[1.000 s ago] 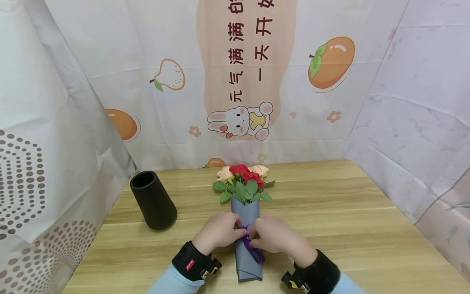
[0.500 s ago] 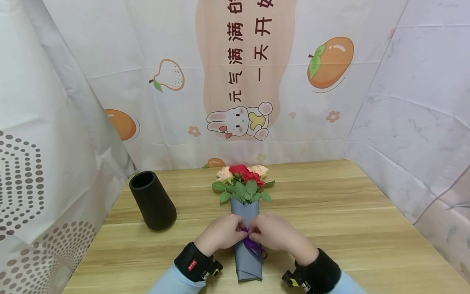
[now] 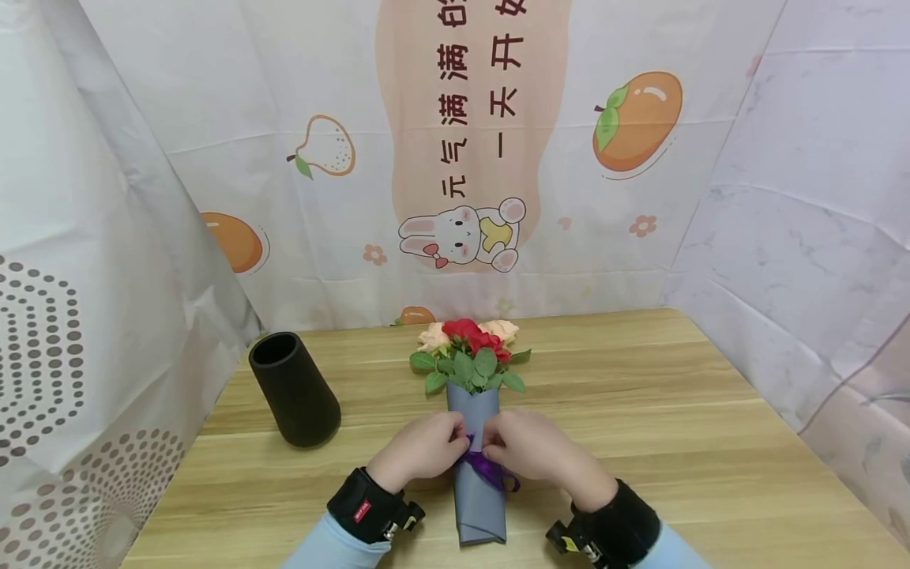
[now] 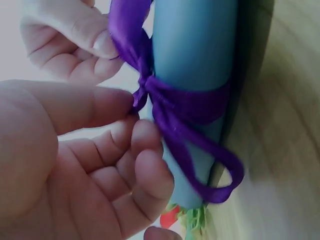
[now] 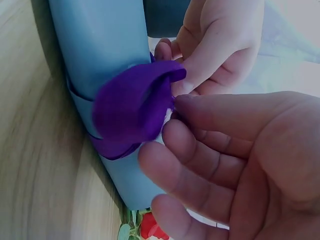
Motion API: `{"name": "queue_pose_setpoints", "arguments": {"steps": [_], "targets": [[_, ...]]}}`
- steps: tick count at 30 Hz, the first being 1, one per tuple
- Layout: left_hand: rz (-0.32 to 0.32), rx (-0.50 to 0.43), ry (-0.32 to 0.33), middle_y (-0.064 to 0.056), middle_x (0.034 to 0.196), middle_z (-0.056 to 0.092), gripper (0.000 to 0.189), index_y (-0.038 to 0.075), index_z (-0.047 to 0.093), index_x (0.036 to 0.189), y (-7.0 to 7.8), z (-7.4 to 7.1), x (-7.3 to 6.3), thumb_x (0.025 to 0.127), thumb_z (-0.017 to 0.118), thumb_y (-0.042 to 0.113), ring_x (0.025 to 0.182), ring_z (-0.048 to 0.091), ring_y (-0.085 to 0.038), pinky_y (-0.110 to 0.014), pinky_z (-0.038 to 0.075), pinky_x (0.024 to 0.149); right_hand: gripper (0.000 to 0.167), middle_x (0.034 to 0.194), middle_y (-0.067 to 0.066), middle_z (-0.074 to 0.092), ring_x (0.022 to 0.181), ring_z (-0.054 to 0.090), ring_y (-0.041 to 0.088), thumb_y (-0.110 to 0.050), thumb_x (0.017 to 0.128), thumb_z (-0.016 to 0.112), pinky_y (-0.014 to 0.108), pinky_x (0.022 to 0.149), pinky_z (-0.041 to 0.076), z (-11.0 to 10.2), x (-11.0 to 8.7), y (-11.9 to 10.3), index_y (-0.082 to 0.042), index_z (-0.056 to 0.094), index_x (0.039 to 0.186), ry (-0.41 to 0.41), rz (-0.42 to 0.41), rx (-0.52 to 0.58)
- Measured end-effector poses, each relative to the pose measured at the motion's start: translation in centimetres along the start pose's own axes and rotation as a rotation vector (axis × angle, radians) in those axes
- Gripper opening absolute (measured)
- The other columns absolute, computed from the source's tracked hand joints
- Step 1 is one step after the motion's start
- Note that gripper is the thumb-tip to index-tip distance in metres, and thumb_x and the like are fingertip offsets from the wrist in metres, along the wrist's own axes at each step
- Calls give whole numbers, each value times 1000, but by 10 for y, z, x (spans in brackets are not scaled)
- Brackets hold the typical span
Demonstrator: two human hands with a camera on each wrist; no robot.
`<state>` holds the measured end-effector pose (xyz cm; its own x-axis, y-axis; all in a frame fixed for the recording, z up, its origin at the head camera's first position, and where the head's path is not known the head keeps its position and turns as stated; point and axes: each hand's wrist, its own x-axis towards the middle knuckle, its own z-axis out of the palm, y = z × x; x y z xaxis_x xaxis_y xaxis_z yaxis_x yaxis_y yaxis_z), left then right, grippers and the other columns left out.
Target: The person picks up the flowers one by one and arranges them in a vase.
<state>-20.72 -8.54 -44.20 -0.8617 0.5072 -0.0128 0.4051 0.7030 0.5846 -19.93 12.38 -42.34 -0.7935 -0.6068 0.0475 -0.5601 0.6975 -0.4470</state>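
Observation:
A bouquet of red and peach roses [image 3: 475, 338] with green leaves lies on the table, its stems rolled in blue-grey wrapping paper [image 3: 480, 510]. Round the paper runs a purple ribbon [image 3: 486, 469], knotted at the front with loops hanging out, as the left wrist view shows at the ribbon knot [image 4: 144, 82]. My left hand [image 3: 421, 450] pinches the ribbon between thumb and fingers on the left of the knot. From the other side, my right hand [image 3: 529, 447] pinches it too; a wide ribbon loop [image 5: 125, 107] stands out beside those fingertips.
A black cylindrical vase [image 3: 297, 391] stands at the left of the wooden table [image 3: 640, 395]. Behind is a white printed curtain [image 3: 320, 237], and more cloth hangs at both sides. Black camera straps circle both wrists.
My hands came close together at the knot, then drew slightly apart, the left one moving left. The ribbon loop below the right hand has changed shape. Bouquet and vase stay in place.

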Motion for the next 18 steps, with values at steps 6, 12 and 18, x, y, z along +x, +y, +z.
{"name": "queue_pose_setpoints", "arguments": {"steps": [6, 12, 18], "targets": [[40, -65, 7, 8, 67, 53, 22, 18, 55, 74, -6, -6, -1, 91, 67, 12, 56, 50, -6, -23, 38, 51, 21, 64, -13, 55, 52, 50, 3, -15, 93, 73, 25, 47, 43, 1, 3, 3, -22, 64, 75, 30, 22, 74], [57, -88, 23, 10, 72, 58, 11, 16, 64, 85, -5, -9, 0, 88, 72, 9, 59, 52, -4, -23, 43, 52, 21, 60, -11, 58, 50, 54, 5, -10, 93, 72, 25, 45, 44, 3, 4, 8, -19, 63, 75, 30, 40, 176], [79, -84, -25, 11, 80, 60, 31, 5, 71, 119, -7, -10, 0, 88, 68, 4, 61, 53, -4, -22, 44, 54, 11, 69, -7, 66, 59, 62, 8, -3, 90, 70, 27, 51, 51, 1, 4, 11, -12, 69, 84, -37, 56, 309]]}}
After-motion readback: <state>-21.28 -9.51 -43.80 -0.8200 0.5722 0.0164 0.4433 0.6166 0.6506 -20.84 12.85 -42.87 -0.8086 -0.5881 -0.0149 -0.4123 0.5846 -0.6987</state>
